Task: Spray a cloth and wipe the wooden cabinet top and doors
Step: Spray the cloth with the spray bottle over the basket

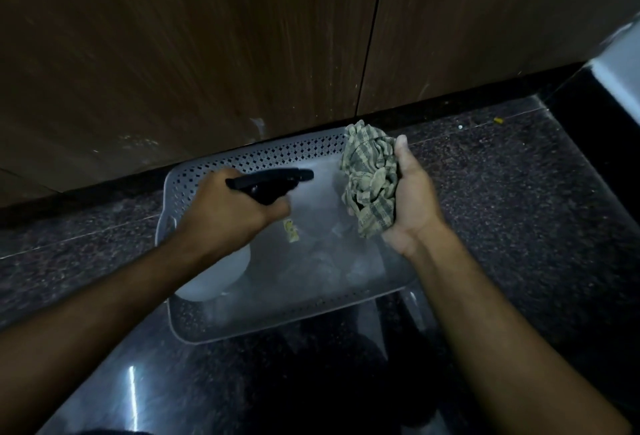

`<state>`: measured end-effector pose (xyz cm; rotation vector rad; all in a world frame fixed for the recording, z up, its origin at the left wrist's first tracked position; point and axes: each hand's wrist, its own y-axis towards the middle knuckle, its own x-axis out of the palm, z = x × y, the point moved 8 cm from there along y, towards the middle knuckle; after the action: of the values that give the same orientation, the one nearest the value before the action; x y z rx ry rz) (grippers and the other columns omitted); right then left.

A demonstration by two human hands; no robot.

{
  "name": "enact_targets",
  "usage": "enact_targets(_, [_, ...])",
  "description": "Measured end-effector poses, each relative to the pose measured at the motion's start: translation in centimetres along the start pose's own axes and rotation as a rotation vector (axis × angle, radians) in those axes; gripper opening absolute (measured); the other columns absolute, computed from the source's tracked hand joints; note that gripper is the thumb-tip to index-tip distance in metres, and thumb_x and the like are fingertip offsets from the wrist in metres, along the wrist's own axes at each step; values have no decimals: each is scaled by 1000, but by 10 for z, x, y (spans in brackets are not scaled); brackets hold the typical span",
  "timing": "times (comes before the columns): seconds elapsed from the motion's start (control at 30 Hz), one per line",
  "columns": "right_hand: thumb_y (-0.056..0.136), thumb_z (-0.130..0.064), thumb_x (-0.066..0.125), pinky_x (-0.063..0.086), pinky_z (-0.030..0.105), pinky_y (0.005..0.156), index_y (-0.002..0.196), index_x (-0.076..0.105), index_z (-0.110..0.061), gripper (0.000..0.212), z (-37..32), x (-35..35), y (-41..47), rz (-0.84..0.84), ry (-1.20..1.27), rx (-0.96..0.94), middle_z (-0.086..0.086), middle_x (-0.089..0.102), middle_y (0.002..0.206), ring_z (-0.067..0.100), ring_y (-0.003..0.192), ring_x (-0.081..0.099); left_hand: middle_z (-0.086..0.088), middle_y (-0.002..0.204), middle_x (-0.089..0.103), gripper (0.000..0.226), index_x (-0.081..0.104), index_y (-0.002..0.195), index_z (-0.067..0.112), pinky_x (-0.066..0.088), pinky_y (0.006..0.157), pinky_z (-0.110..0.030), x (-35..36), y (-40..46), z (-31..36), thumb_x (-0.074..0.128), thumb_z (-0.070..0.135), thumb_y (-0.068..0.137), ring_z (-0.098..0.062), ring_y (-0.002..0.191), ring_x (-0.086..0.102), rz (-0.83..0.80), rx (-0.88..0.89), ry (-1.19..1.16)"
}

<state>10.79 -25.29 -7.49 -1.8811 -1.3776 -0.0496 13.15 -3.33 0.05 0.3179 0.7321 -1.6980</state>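
My left hand [228, 213] grips a spray bottle [273, 181] with a black trigger head and a white body that shows below my wrist. Its nozzle points right at a crumpled green-and-beige checked cloth [370, 181]. My right hand [412, 199] holds that cloth bunched in its palm. Both hands hover over a grey perforated plastic basket [263, 154] on the floor. Dark wooden cabinet doors [194, 53] rise just behind the basket, with a thin vertical gap between two of them.
The floor is dark speckled stone [502, 192] with a black skirting strip along the cabinet base. A pale surface [620, 64] cuts in at the right edge. Blurred items lie inside the basket.
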Motion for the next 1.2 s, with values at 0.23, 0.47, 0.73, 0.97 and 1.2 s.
enact_targets(0.23, [98, -66, 39, 54, 47, 93, 123, 71, -15, 65, 3, 0, 1, -14, -3, -16, 13, 72, 121, 33, 117, 65, 2, 41, 56, 23, 63, 66, 15, 40, 35, -20, -8, 9, 4, 79, 26, 79, -9, 33, 48, 51, -35, -45])
enact_targets(0.47, [96, -69, 41, 55, 39, 75, 123, 71, -15, 67, 3, -3, 2, 0, 6, -6, 13, 73, 119, 29, 105, 68, -5, 41, 56, 30, 63, 52, 14, 38, 40, -28, 13, -9, 0, 81, 22, 75, -13, 31, 46, -192, 15, 42])
enact_targets(0.73, [94, -70, 43, 53, 46, 88, 124, 70, -15, 68, 12, -1, 4, -28, -5, 10, 16, 70, 123, 33, 115, 65, -1, 39, 53, 27, 65, 64, 5, 38, 38, -25, 8, 0, -3, 80, 24, 76, -13, 31, 46, -59, -22, -48])
enact_targets(0.97, [96, -69, 41, 52, 50, 99, 125, 70, -16, 67, 13, -4, 6, -6, -22, 7, 13, 72, 121, 31, 117, 66, -8, 50, 62, 27, 69, 70, 4, 40, 39, -26, 6, 2, 3, 80, 28, 76, -14, 35, 49, -76, 26, -21])
enact_targets(1.2, [96, -68, 42, 52, 49, 97, 124, 70, -15, 67, 9, -7, 6, 7, -12, 1, 14, 72, 121, 31, 117, 65, -5, 39, 53, 30, 67, 61, 6, 36, 37, -24, 7, -3, 3, 80, 29, 77, -13, 30, 44, -113, 33, -19])
